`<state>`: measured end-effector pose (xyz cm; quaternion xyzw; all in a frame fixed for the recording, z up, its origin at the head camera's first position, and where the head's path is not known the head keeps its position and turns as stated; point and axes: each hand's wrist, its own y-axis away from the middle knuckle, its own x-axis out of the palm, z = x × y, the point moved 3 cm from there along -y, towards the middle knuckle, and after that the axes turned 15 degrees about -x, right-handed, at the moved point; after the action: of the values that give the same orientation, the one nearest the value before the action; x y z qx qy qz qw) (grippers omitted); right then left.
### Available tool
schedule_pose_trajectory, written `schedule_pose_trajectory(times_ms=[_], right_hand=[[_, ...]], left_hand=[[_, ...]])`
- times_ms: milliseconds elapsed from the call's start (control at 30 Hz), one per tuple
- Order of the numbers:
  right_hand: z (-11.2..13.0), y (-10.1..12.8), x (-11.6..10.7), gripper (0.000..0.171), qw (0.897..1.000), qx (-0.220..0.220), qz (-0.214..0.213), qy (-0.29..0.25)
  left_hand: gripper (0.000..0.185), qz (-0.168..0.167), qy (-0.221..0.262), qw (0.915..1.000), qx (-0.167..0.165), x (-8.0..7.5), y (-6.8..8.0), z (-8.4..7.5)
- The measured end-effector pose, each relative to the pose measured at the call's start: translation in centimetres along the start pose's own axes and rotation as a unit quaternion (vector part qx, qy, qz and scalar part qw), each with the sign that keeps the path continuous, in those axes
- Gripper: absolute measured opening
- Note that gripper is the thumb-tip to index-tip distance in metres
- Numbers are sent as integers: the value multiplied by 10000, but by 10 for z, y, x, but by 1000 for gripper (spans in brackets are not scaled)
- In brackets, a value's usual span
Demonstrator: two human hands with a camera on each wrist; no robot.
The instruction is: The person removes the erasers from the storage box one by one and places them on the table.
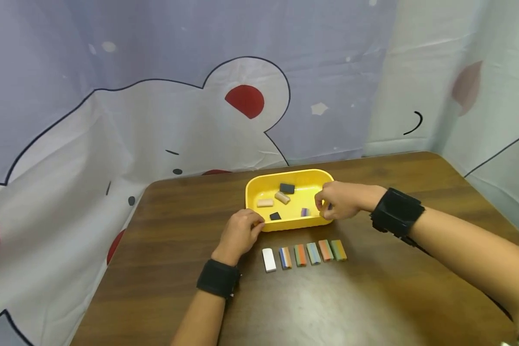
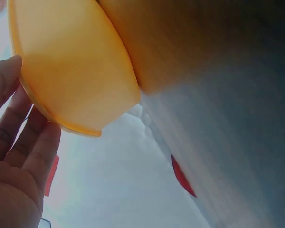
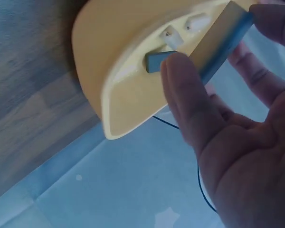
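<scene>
- Curtain (image 1: 155,96) with a cartoon print hangs behind and beside everything, one sheet at the back and another on the right.
- Brown wooden table (image 1: 372,298) fills the lower half of the head view; one table, grain running left to right.
- One yellow tray (image 1: 253,192) sits near the table's far edge, its long axis running left to right.
- Two hands work at the tray. The left hand (image 1: 239,235) rests on the table at the tray's near left corner, fingers curled against the rim (image 2: 61,124); the left wrist view shows fingertips touching the rim's underside.
- The right hand (image 1: 338,201) is at the tray's right end, thumb and fingers pinching one blue-edged eraser (image 3: 223,40). The eraser is held above the tray's right rim, and its long axis in the right wrist view runs diagonally, its upper end away from the palm.
- Each wrist carries a black band, two in all (image 1: 218,278).
- Six erasers lie in a row on the table just in front of the tray, side by side, each with its long axis pointing away from the person: one white eraser (image 1: 268,260) at the left end, then five striped erasers (image 1: 313,253).
- Five small erasers remain inside the tray: two dark ones (image 1: 287,188), two tan ones (image 1: 282,197), one purple one (image 1: 305,212).
</scene>
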<state>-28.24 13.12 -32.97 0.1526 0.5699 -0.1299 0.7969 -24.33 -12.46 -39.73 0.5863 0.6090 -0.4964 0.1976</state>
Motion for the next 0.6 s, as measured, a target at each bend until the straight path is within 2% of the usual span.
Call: schedule_pose_trajectory(times_ms=[233, 433, 600], right_hand=[[9, 30, 14, 13, 9978, -373, -537, -59], [10, 51, 35, 15, 9973, -431, -561, -199], [5, 60, 52, 19, 9972, -498, -553, -59]], left_hand=[[6, 24, -36, 10000, -18, 1, 0, 1], [6, 30, -24, 10000, -40, 2, -1, 1], [7, 68, -20, 9999, -84, 2, -2, 0]])
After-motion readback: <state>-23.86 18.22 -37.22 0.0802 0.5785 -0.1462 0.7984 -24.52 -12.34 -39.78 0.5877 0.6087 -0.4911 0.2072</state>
